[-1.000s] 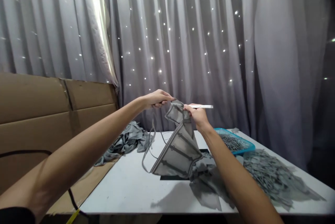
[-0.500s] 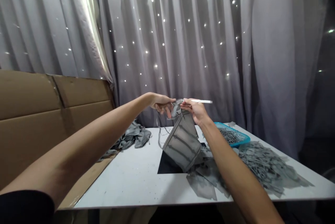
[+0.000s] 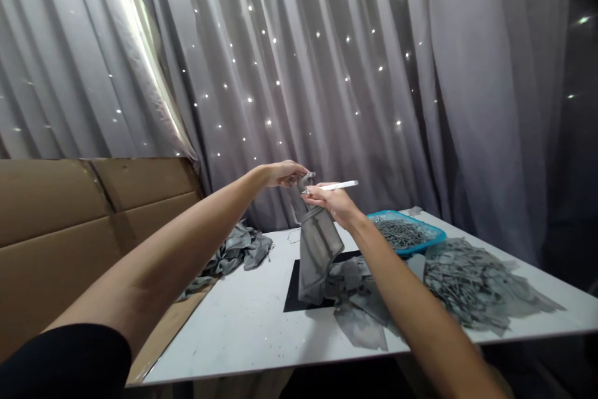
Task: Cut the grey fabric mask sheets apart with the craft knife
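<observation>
A grey sheer fabric piece (image 3: 321,237) with darker strap-like bands hangs over the table. My left hand (image 3: 286,173) is closed on its upper edge, pinching a raised fold. My right hand (image 3: 332,201) grips a slim white pen-like tool (image 3: 343,185), whose tip lies by the fabric just under my left fingers. What kind of tool it is, I cannot make out. Below the hanging piece lies a black mat (image 3: 293,290), and more flat grey fabric pieces (image 3: 362,324) overlap its right side.
A blue basket (image 3: 430,243) of thin grey strips stands at the back right, beside a heap of grey strips and fabric (image 3: 471,287). Crumpled grey fabric (image 3: 243,246) lies at the left. Cardboard (image 3: 56,237) borders the white table (image 3: 233,324); a curtain hangs behind.
The fabric has turned and now hangs narrower. My left hand has raised its edge, and my right hand has moved slightly left and down with the white tool. The view has tilted.
</observation>
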`<state>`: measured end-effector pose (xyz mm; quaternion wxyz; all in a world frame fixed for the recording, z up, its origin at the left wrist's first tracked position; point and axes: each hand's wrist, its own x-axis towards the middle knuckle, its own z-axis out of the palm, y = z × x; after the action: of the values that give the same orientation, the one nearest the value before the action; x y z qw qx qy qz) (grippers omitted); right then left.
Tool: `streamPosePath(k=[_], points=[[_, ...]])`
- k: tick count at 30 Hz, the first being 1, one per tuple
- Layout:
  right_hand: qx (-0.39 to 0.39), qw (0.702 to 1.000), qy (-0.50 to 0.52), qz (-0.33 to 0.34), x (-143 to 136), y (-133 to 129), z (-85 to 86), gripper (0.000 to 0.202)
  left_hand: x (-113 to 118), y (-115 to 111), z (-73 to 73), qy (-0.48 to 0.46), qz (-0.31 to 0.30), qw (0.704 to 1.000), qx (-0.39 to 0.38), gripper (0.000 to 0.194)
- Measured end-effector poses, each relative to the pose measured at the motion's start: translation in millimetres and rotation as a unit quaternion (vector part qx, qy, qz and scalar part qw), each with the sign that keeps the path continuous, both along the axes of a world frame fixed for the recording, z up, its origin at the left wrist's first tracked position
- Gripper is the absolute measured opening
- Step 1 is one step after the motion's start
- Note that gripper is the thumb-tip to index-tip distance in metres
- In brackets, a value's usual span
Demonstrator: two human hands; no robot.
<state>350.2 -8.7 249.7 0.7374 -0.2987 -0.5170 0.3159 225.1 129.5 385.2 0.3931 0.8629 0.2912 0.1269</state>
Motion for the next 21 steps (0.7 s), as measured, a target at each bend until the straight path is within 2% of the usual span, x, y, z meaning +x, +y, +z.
streamPosePath(k=[4, 7, 10, 12, 17, 21], points=[[-0.036, 0.998, -0.043, 0.01, 16, -4, -4.8, 0.036, 4, 2, 8.5, -0.046, 0.016, 0.998, 0.039, 0.025], [-0.031, 0.998, -0.048, -0.036, 38, -3, -3.1, 0.034, 2, 0, 15.2, -0.089, 0.01, 0.994, 0.064, 0.02], [-0.002, 0.994, -0.033, -0.109, 59, 3, 2.9, 0.028, -2, -6, 21.6, -0.112, -0.02, 0.991, 0.067, 0.034], [0.013, 0.991, -0.04, -0.124, 67, 6, 8.4, 0.025, -6, -11, 24.7, -0.104, -0.048, 0.992, 0.059, 0.047], [0.011, 0.992, -0.097, -0.074, 63, 11, 24.5, 0.028, -13, -14, 26.5, -0.062, -0.091, 0.993, 0.051, 0.063], [0.018, 0.992, -0.088, -0.092, 52, 20, 38.6, 0.022, -18, -6, 22.3, -0.055, -0.088, 0.993, 0.062, 0.058]])
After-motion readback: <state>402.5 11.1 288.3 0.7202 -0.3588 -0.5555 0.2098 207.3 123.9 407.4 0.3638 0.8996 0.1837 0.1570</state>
